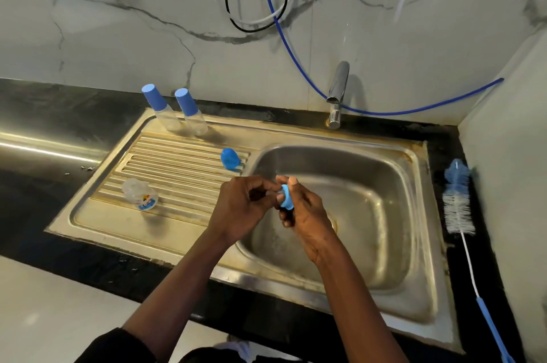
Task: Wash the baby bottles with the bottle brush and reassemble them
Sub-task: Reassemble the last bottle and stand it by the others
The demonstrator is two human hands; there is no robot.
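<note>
My right hand grips a blue bottle collar over the left edge of the sink basin. My left hand pinches a clear teat at the collar's mouth. A clear open bottle lies on the ribbed drainboard. A blue cap lies near the drainboard's right end. Two capped bottles stand upright at the back of the drainboard. The bottle brush lies on the dark counter right of the sink.
The chrome tap stands behind the basin, with no water visible. Hoses and cables hang down the marble wall. A wall corner closes in on the right. Dark counter extends to the left.
</note>
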